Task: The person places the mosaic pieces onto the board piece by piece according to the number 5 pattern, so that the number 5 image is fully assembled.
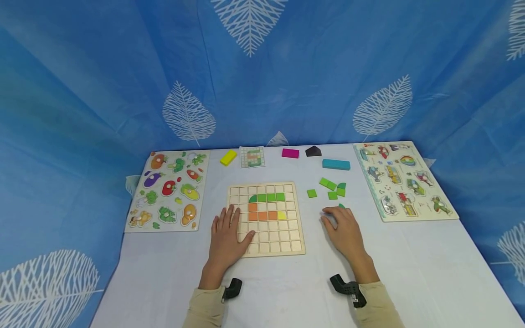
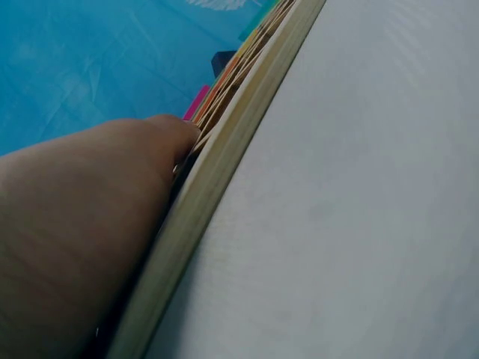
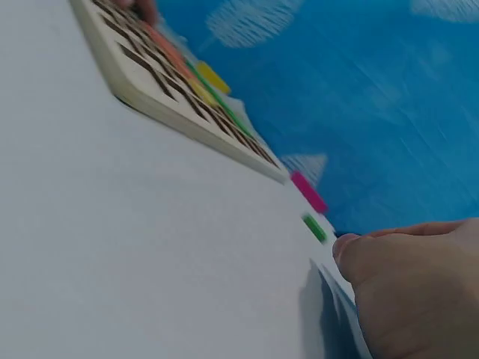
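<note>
A wooden grid board (image 1: 291, 234) lies on the table. My left hand (image 1: 225, 237) rests on its left side, fingers spread and thumb on the lower squares. Set in the grid are a row of green square tiles (image 1: 270, 197) with a dark green rounded tile (image 1: 253, 198) at its left end, several orange tiles (image 1: 263, 216) and a yellow rounded tile (image 1: 281, 215). My right hand (image 1: 345, 232) is right of the board, its fingers loosely bent, with a gap between thumb and forefinger. A dark green piece (image 1: 342, 206) shows just beyond its knuckles, partly hidden.
Loose green tiles (image 1: 328, 183) lie beyond the right hand. Along the back are a yellow block (image 1: 228, 158), a pattern card (image 1: 252, 156), a magenta block (image 1: 290, 153), a black block (image 1: 313, 151) and a teal block (image 1: 336, 164). A vegetable puzzle (image 1: 174, 191) and a vehicle puzzle (image 1: 404, 182) flank them.
</note>
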### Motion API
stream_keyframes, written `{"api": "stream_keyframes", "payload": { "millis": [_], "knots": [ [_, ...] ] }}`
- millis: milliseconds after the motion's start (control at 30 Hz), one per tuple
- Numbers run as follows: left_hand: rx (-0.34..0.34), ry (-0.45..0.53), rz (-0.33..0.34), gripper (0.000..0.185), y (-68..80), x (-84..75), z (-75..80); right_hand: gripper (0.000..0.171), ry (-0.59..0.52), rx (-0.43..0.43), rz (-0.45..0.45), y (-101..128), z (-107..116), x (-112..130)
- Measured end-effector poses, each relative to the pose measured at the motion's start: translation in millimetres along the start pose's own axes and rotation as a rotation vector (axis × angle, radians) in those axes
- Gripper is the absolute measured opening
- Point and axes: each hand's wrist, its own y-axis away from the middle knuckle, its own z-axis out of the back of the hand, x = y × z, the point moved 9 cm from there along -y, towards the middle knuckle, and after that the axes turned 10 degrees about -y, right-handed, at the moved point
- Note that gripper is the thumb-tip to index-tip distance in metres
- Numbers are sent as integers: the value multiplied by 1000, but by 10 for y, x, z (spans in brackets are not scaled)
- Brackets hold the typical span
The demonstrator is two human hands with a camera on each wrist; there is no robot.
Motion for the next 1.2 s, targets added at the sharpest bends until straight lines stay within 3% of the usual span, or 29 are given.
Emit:
{"api": "stream_keyframes", "payload": {
  "millis": [167, 467, 933, 1067, 1200],
  "knots": [
    [-4, 0, 4, 85, -1, 13, 7, 25, 17, -39, -51, -31, 159, -239],
    [3, 11, 7, 85, -2, 21, -7, 38, 148, 9, -22, -263, 92, -316],
    [2, 4, 2, 85, -1, 18, -22, 19, 160, -8, -80, -254, 103, -321],
    [6, 5, 3, 85, -3, 11, -15, 18, 124, -12, -23, -241, 74, -233],
    [2, 6, 1, 85, -2, 2, -2, 20, 62, 42, 89, -204, -44, 22]
  ]
}}
